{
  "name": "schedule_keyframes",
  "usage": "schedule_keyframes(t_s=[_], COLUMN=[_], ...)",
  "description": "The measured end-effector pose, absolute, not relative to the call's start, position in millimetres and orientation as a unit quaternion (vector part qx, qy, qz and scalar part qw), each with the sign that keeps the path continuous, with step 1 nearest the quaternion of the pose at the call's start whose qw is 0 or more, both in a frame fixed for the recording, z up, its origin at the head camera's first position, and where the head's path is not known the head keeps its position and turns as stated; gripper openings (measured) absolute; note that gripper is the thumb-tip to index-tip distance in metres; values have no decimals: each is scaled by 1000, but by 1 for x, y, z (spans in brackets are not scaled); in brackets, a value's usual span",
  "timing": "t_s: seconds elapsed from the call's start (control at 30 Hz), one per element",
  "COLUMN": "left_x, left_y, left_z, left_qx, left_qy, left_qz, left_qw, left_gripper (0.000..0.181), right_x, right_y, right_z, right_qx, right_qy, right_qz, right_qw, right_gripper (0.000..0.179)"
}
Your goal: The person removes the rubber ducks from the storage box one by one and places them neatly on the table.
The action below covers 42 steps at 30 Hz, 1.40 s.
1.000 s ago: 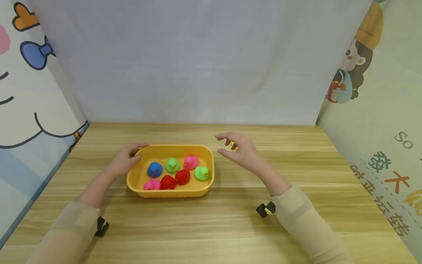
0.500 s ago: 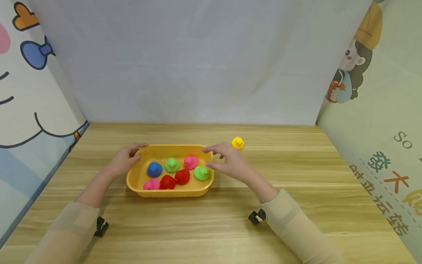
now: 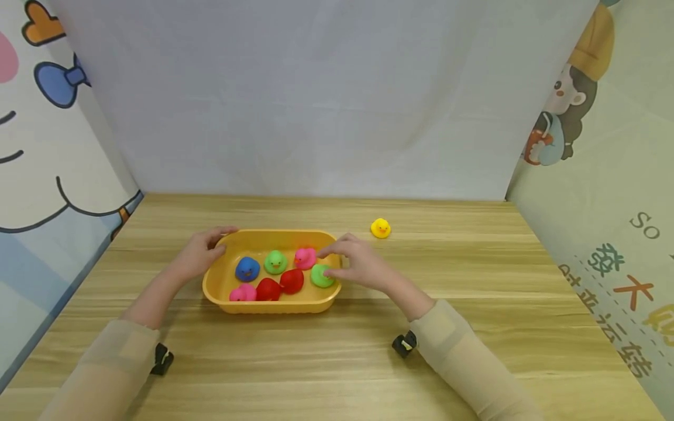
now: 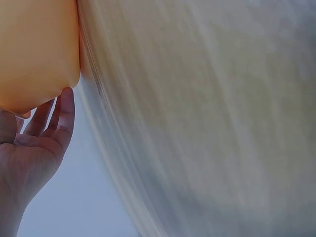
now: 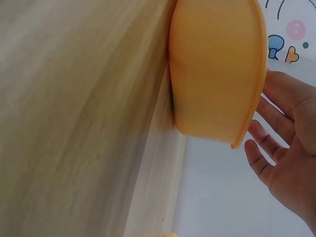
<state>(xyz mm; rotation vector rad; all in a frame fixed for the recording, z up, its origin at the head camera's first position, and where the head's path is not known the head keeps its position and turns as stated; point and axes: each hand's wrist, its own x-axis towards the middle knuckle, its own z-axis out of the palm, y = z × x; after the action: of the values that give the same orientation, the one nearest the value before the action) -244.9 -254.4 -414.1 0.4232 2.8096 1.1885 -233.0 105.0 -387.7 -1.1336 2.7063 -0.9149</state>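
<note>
Left hand (image 3: pixel 197 256) grips left end of orange tray (image 3: pixel 279 307). Pink duck (image 3: pixel 305 258) inside, near right index fingertip; green duck (image 3: pixel 320 278) at thumb tip, contact unclear. Right hand (image 3: pixel 360 264) fingers parted over rim. Yellow duck (image 3: pixel 381 228) on table (image 3: pixel 295 362), behind.

Left fingers (image 3: pixel 217 233) curl in a grip; right fingers (image 3: pixel 337 247) arch, parted from the thumb (image 3: pixel 341 273).

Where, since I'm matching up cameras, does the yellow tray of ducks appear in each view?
Head: tray left of centre, just below mid-height.
Left wrist: tray in the upper left corner, cropped.
Right wrist: tray right of centre, cut by the top edge.
Shared landmark: the wooden tabletop, blurred in the left wrist view.
</note>
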Motion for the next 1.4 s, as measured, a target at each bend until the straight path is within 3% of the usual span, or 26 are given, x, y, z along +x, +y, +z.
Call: schedule_keyframes(t_s=[0.8, 1.17, 1.4], left_x=[-246, -246, -245], left_y=[-255, -253, -254], left_z=[-413, -417, -413], left_qx=[143, 157, 146], left_qy=[913, 911, 914], left_qz=[380, 382, 377], left_qw=[31, 0, 21], left_gripper=[42, 41, 42], right_x=[-265, -264, -264], right_y=[92, 88, 87], right_z=[-385, -380, -380], right_qx=[-437, -415, -418], right_qy=[863, 881, 879], right_qz=[-206, -157, -162], right_qw=[151, 161, 159], right_gripper=[26, 22, 22])
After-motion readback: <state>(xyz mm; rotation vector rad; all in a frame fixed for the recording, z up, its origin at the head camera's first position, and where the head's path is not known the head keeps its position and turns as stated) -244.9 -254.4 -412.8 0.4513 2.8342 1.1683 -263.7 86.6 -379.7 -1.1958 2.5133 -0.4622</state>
